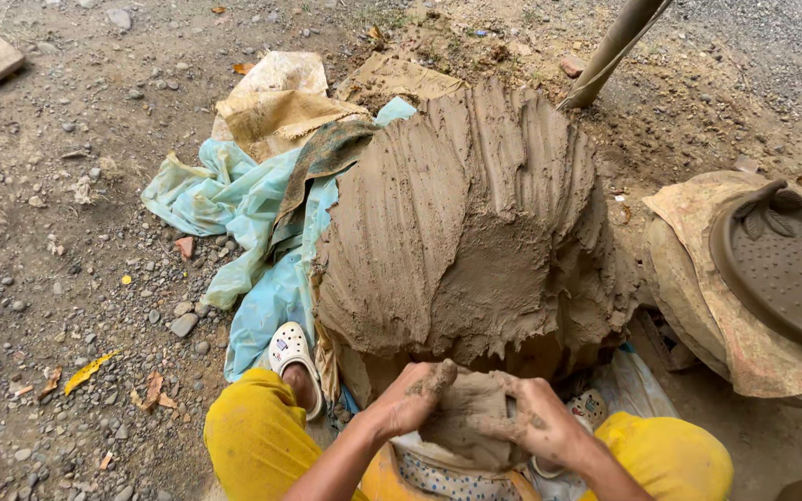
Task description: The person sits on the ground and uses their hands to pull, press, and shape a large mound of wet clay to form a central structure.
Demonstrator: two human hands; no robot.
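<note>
Clay lump sits gripped between both hands, left hand and right hand fingers clenched into it. Just beyond rises the big clay mound, beside a blue plastic sheet.

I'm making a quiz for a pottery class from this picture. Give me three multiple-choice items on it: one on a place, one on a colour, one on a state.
1. Where does the light blue plastic sheet lie?
A. on the gravel left of the big clay mound
B. on top of the clay dish
C. over the person's knees

2. What colour are the trousers?
A. black
B. yellow
C. white

3. What are the two hands doing?
A. hanging free
B. both pressed on a lump of clay
C. gripping the pole

Answers:
1 A, the sheet spreads over the gravel ground beside the big clay mound.
2 B, both knees show bright yellow cloth.
3 B, the left hand and the right hand close round the lump of clay between them.
</note>
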